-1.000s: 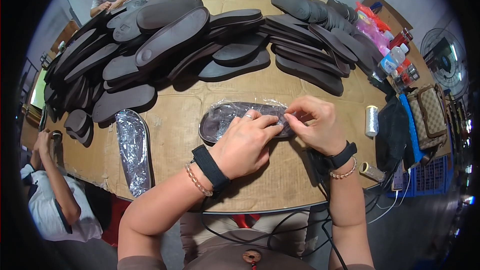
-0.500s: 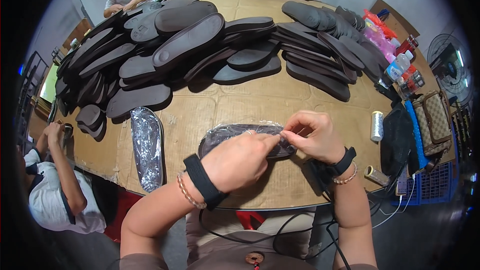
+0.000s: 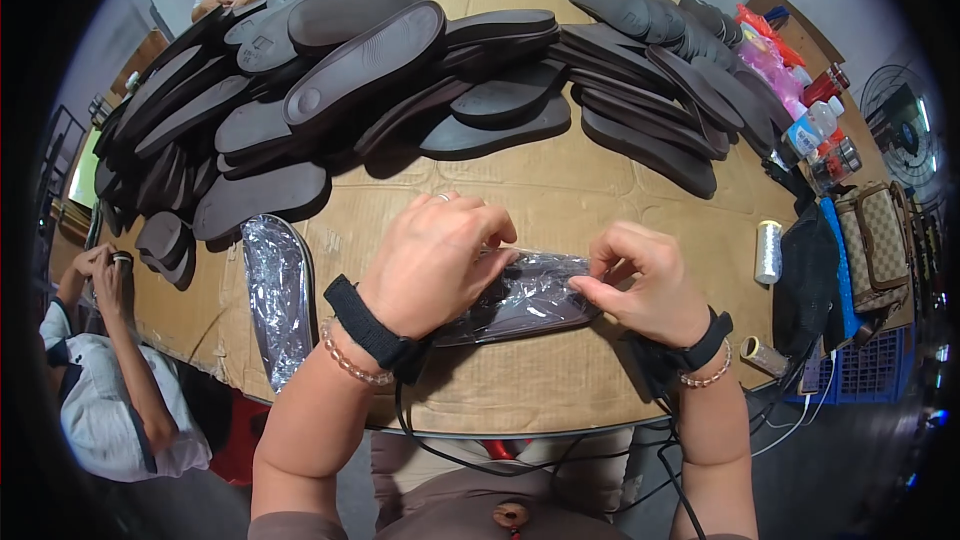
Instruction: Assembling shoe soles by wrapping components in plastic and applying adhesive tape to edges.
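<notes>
Left fingers [image 3: 494,224] have moved leftward; they and right fingers [image 3: 600,293] pinch film [image 3: 545,280] over the sole [image 3: 520,327] between them.

Dk-brn sole [image 3: 525,322], chk'd bag [image 3: 876,240]

Shoe sole [image 3: 530,331], one, dark brown, elongated, lying crosswise on the worktop [image 3: 540,385]; crinkled, glossy, clear plastic film [image 3: 545,288] over upper face; left end hidden.
</notes>
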A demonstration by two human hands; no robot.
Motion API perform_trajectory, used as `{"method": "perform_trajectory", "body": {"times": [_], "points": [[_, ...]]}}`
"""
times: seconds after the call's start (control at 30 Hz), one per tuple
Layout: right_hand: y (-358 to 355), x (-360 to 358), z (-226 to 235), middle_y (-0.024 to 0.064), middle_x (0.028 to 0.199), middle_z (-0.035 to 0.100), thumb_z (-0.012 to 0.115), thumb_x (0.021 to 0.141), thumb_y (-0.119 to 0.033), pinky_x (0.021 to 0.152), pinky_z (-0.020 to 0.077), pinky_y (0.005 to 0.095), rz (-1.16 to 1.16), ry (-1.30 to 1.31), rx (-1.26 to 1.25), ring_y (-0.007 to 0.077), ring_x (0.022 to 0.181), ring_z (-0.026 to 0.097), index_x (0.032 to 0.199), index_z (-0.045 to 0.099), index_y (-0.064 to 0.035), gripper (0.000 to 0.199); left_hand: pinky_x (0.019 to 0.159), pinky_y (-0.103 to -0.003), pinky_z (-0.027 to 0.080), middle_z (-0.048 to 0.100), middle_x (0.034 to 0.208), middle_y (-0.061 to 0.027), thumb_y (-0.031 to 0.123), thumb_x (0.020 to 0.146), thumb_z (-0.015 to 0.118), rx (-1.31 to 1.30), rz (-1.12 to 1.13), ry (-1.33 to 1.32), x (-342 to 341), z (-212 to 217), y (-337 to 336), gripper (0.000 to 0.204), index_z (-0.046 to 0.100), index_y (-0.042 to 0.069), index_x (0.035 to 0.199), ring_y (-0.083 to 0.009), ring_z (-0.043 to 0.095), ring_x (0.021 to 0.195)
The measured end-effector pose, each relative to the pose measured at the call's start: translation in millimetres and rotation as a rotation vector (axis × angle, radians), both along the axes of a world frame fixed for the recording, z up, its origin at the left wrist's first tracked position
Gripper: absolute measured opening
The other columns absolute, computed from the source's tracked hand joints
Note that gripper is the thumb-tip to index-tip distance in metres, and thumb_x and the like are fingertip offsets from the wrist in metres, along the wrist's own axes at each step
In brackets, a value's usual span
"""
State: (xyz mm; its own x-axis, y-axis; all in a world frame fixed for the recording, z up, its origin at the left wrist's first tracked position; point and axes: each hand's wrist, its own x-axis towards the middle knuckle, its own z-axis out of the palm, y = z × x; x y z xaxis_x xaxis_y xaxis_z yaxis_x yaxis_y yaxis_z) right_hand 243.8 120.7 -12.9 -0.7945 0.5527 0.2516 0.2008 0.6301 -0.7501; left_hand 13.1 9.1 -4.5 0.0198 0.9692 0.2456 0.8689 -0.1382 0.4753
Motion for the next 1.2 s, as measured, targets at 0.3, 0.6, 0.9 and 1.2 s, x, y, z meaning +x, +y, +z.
{"method": "perform_trajectory", "body": {"times": [0.3, 0.6, 0.9, 1.2], "points": [[-3.4, -0.5, 2.4, 0.0107, 0.08, 0.059, 0.076, 0.078, 0.001, 0.061, 0.0525, 0.0327, -0.02, -0.025, 0.041, 0.0224, 0.067, 0.063, 0.089, 0.057, 0.0004, 0.023, 0.068, -0.04, 0.055, 0.073, 0.082, -0.0148, 0.02, 0.09, 0.073, -0.001, 0.003, -0.162, -1.4, -1.6, 1.3, 0.016, 0.076, 0.005, 0.091, -0.031, 0.07, 0.073], [-6.7, -0.5, 6.1, 0.0132, 0.091, 0.056, 0.074, 0.077, 0.005, 0.069, 0.0511, 0.0359, 0.036, -0.128, 0.05, 0.0257, 0.073, 0.06, 0.105, 0.053, -0.0011, 0.036, 0.063, -0.037, 0.053, 0.07, 0.077, -0.0159, 0.021, 0.089, 0.07, 0.006, 0.119, -0.172, 0.2, -1.0, 2.6, 0.019, 0.076, 0.003, 0.089, -0.0287, 0.068, 0.067], [-10.5, -1.8, 7.8, 0.012, 0.092, 0.057, 0.082, 0.072, 0.0, 0.072, 0.0527, 0.0348, 0.01, -0.097, -0.042, 0.024, 0.075, 0.059, 0.108, 0.053, -0.0014, 0.046, 0.06, -0.035, 0.051, 0.068, 0.073, -0.0158, 0.019, 0.089, 0.069, 0.035, 0.126, -0.191, 0.5, -1.9, 2.0, 0.019, 0.075, 0.002, 0.089, -0.0264, 0.065, 0.062], [-3.8, 1.2, -0.6, 0.0102, 0.091, 0.059, 0.084, 0.076, -0.004, 0.067, 0.0518, 0.0327, -0.016, -0.105, 0.009, 0.0201, 0.072, 0.06, 0.104, 0.055, -0.0004, 0.04, 0.061, -0.034, 0.051, 0.069, 0.073, -0.0143, 0.018, 0.091, 0.066, 0.015, 0.147, -0.223, 0.2, 0.6, 3.1, 0.02, 0.074, -0.001, 0.09, -0.0217, 0.065, 0.062]]}}
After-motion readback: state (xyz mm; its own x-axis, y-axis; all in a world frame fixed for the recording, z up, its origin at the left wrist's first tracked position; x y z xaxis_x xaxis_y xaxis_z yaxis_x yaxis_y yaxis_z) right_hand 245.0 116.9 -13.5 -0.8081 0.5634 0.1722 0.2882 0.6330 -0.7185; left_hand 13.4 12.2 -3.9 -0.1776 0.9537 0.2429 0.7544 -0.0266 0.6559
